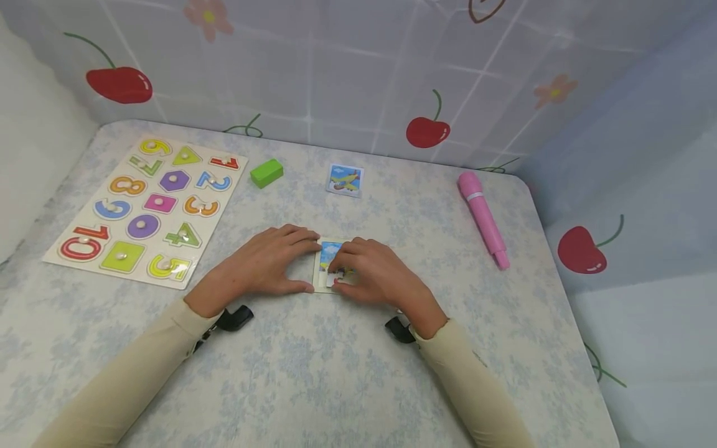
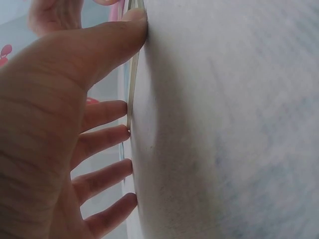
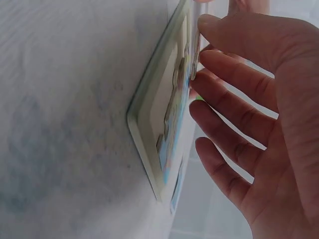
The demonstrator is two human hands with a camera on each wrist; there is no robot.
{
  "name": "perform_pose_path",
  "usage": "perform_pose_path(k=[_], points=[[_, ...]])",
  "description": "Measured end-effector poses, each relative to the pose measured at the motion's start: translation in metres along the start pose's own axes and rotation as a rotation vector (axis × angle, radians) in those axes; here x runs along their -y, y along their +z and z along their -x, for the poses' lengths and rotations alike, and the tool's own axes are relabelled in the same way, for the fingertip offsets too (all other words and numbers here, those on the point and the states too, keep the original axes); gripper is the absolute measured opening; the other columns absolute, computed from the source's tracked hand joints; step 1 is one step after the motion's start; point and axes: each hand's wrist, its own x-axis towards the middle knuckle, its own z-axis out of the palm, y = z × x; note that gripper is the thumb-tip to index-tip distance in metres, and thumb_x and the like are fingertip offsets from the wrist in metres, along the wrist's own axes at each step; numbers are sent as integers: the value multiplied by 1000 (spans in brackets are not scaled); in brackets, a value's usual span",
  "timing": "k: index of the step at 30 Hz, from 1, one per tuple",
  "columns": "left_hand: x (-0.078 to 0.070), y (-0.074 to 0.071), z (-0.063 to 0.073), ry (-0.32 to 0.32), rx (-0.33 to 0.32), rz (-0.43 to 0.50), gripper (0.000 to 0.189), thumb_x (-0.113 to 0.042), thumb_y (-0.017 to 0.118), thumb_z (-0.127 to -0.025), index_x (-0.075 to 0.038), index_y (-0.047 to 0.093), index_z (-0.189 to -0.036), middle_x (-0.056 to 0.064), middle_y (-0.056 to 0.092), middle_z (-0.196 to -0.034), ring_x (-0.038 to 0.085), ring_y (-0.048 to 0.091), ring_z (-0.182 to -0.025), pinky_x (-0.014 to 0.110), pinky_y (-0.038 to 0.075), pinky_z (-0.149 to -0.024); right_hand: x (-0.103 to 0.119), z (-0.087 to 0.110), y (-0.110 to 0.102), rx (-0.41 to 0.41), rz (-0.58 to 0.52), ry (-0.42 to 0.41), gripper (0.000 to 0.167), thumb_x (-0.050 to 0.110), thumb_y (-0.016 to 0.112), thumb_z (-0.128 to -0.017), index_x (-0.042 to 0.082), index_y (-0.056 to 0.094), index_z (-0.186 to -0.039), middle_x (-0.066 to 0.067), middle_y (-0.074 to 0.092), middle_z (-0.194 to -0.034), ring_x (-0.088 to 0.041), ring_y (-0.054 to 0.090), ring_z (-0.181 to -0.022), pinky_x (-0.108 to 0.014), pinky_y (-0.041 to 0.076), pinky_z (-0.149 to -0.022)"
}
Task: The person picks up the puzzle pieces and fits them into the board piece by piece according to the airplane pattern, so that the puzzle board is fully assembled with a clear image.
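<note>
A small jigsaw puzzle board with a pale rim lies flat on the table, with blue-sky picture pieces in its recess. My left hand rests at its left side, thumb and fingers spread apart. In the left wrist view the thumb touches the board's edge and the other fingertips come down on or near the table. Over the board, my right hand pinches a thin puzzle piece between thumb and fingers. Part of the recess shows bare in the right wrist view. The right hand hides the board's right side.
Behind the board lies a picture card of a yellow airplane. A green block is left of it. Further left lies a number and shape peg board. A pink microphone-shaped toy lies at right. Patterned cloth hangs behind the table.
</note>
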Motion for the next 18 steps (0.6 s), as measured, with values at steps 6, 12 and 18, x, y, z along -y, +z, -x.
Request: perform_pose_path(k=[6, 12, 18], points=[[0, 0, 0, 3, -7, 8, 81, -62, 84, -88, -13, 64, -149, 7, 54, -159, 31, 50, -145, 56, 47, -111, 3, -7, 5, 8, 17, -13, 20, 32, 83, -96, 21, 81, -113, 5, 72, -117, -17, 66, -110, -38, 55, -96], [1, 0, 0, 4, -5, 9, 80, -62, 84, -88, -13, 65, -149, 7, 55, -159, 31, 50, -145, 56, 47, -111, 5, -9, 9, -7, 29, -27, 22, 32, 85, -94, 20, 81, -112, 3, 72, -118, -20, 66, -112, -39, 55, -96], [1, 0, -1, 10, -7, 5, 80, -62, 83, -88, -13, 65, -148, 7, 55, -159, 31, 51, -145, 56, 48, -109, 6, -10, 11, -25, 34, -36, 20, 32, 87, -93, 21, 80, -109, 4, 71, -116, -19, 66, -110, -37, 55, -94]])
